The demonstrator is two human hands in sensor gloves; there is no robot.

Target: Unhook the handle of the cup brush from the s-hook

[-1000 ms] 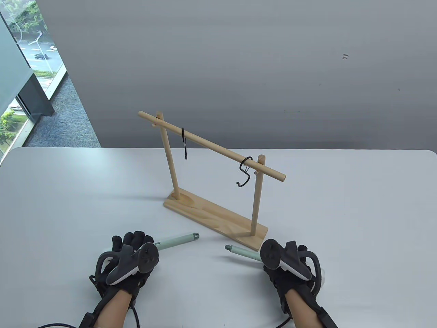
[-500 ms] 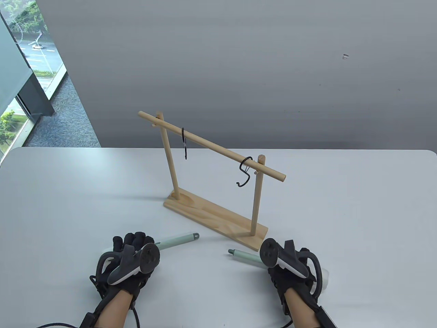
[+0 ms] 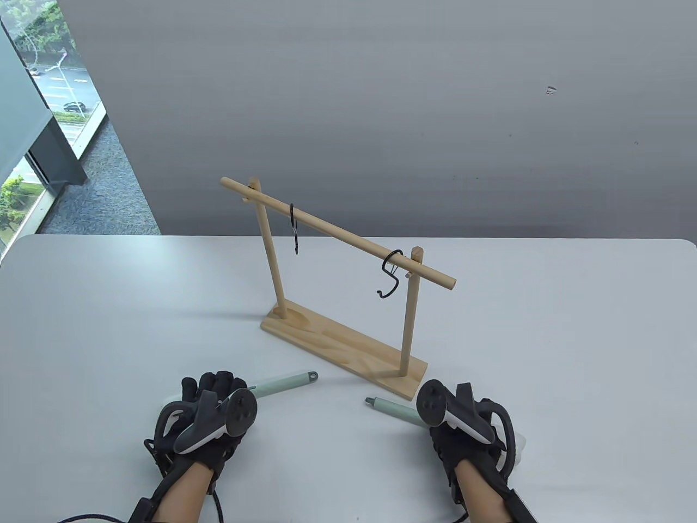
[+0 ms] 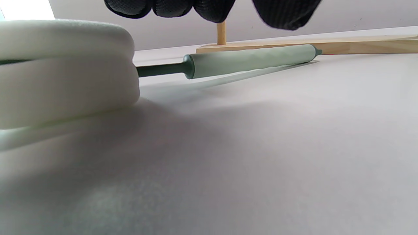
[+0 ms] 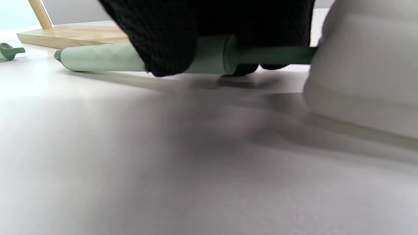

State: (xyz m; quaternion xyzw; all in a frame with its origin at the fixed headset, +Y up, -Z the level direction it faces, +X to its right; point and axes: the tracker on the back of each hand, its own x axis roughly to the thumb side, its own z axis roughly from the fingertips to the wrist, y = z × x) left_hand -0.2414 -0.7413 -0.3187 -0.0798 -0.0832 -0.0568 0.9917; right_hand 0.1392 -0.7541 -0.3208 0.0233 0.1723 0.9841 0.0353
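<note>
Two cup brushes with pale green handles lie on the white table. The left brush handle lies free; in the left wrist view my left fingers hang above the handle without touching it, beside its white sponge head. My left hand hovers over that head end. My right hand grips the right brush handle; its fingers wrap the handle close to the sponge head. Two black S-hooks hang empty on the rail.
The wooden rack stands mid-table, its base corner just beyond my right hand and its slanted rail above. The table's far edge meets a grey wall. Cables trail from both wrists at the near edge.
My right hand has drawn the right brush a little to the right and nearer to me. My left hand has shifted slightly right; the left brush has not moved.
</note>
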